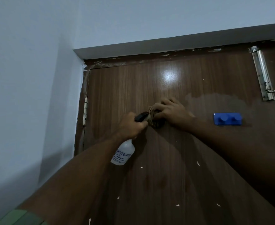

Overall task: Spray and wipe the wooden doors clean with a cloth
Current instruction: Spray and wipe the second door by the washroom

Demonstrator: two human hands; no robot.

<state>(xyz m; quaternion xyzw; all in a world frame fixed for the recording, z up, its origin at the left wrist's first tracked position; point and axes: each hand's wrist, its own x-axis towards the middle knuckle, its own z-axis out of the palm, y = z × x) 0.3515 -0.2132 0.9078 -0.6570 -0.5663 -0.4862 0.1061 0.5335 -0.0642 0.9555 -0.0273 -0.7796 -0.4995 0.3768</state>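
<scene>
A brown wooden door (174,159) fills the view, with a wet patch (214,101) across its upper right. My left hand (131,125) grips a white spray bottle (123,154) by its black head, nozzle pointing toward the cloth. A dark patterned cloth (155,118) is bunched against the door under my right hand (170,111), whose fingers curl over it. Both hands meet near the door's upper middle.
A metal tower bolt (263,75) is fixed at the door's upper right. Below it sits a blue double hook (227,118). A hinge (85,111) is on the left edge. Pale blue wall (31,95) runs left and above. White paint flecks dot the lower door.
</scene>
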